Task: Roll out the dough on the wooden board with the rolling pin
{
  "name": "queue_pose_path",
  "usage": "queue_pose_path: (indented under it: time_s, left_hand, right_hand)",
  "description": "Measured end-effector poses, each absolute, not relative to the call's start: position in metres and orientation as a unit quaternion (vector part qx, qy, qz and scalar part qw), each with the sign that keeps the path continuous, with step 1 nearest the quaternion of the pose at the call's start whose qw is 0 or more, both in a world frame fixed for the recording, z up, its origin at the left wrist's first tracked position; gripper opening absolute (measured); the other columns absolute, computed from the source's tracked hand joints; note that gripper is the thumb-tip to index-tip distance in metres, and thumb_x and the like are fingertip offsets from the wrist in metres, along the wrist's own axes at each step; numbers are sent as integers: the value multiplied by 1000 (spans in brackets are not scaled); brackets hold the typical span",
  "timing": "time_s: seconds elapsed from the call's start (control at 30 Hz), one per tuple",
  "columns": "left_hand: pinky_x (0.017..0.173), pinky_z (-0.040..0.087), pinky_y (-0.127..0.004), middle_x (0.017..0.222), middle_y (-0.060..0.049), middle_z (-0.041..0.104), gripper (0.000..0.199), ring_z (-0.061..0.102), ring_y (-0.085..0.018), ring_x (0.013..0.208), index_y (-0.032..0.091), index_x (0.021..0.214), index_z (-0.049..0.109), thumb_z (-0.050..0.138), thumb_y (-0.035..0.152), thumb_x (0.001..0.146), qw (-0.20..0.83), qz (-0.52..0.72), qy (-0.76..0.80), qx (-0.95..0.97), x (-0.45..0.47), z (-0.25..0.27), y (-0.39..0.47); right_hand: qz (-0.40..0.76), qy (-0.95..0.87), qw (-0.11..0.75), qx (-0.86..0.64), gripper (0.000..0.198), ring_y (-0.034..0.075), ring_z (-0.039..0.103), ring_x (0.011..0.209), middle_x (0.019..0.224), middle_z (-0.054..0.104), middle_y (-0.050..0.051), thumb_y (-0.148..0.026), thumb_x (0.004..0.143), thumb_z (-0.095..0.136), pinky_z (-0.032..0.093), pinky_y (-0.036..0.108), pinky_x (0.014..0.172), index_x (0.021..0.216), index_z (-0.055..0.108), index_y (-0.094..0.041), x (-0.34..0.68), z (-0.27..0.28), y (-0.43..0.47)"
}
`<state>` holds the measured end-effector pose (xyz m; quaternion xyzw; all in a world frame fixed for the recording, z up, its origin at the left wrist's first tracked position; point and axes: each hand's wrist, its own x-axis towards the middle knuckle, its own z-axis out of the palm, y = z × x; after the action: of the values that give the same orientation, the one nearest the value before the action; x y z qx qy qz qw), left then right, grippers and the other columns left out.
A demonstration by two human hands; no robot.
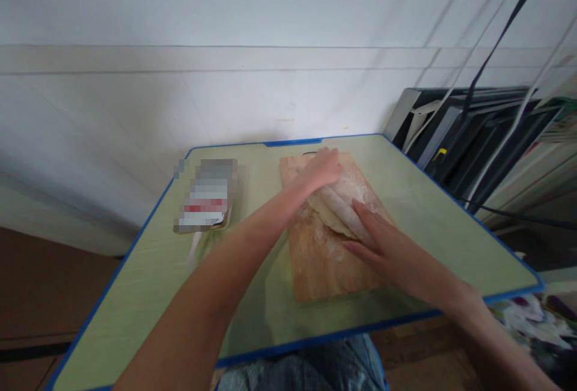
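Note:
A pale, floured rolling pin [339, 207] lies slantwise across a flattened sheet of dough [331, 220]. Under the dough is a wooden cutting board [322, 280] dusted with flour. My left hand [323, 167] is closed over the pin's far end, which its fingers hide. At the near end, my right hand [376, 238] grips the pin with the thumb on one side and the fingers on the other. The pin's two ends are covered by my hands.
The board rests on a light green table [265, 295] with a blue edge. To the left lies a phone-like item [207, 196], blurred by pixels, with a white cable. Dark flat panels [478, 133] and hanging cables [505, 30] stand at the right. A white wall borders the back.

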<state>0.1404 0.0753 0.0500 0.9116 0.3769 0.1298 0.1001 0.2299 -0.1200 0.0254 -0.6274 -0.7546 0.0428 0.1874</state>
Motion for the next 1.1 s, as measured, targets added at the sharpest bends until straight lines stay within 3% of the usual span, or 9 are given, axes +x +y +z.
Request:
queue_pose_path:
  time_s: [0.13, 0.3, 0.57, 0.77, 1.1]
  left_hand:
    - [89, 46, -34, 110, -13, 64, 30, 60, -23, 102, 10, 105, 61, 37, 16, 89, 76, 145, 364, 917, 143, 50, 71]
    - [84, 47, -34, 101, -14, 69, 28, 63, -25, 98, 11, 100, 64, 42, 20, 85, 60, 100, 347, 931, 146, 50, 68]
    - [101, 36, -42, 125, -18, 58, 41, 45, -30, 124, 9, 117, 57, 37, 35, 92, 46, 58, 342, 937, 145, 50, 61]
    - [101, 35, -47, 130, -17, 55, 47, 41, -32, 127, 11, 117, 58, 35, 44, 93, 55, 29, 338, 939, 136, 54, 55]
    - [102, 34, -47, 131, -12, 56, 50, 46, -28, 124, 16, 122, 56, 30, 48, 94, 33, 36, 353, 934, 112, 53, 47]
  right_hand:
    - [36, -749, 188, -634, 64, 31, 37, 131, 139, 46, 19, -49, 90, 39, 37, 53, 103, 141, 36, -10, 231, 24, -120]
    - [14, -745, 200, -636, 64, 31, 37, 131, 140, 45, 19, -48, 90, 41, 36, 55, 103, 143, 33, -13, 222, 21, -126]
    - [-82, -742, 196, -636, 70, 33, 44, 126, 136, 49, 21, -47, 91, 36, 45, 55, 95, 148, 13, -13, 204, 12, -131]
    - [-115, -742, 166, -639, 72, 37, 46, 123, 136, 47, 27, -48, 93, 27, 50, 54, 90, 147, 9, -4, 191, 13, -135]
    - [-127, -761, 171, -612, 75, 37, 45, 124, 137, 44, 28, -48, 93, 24, 51, 53, 90, 149, -4, -6, 180, 18, -136]
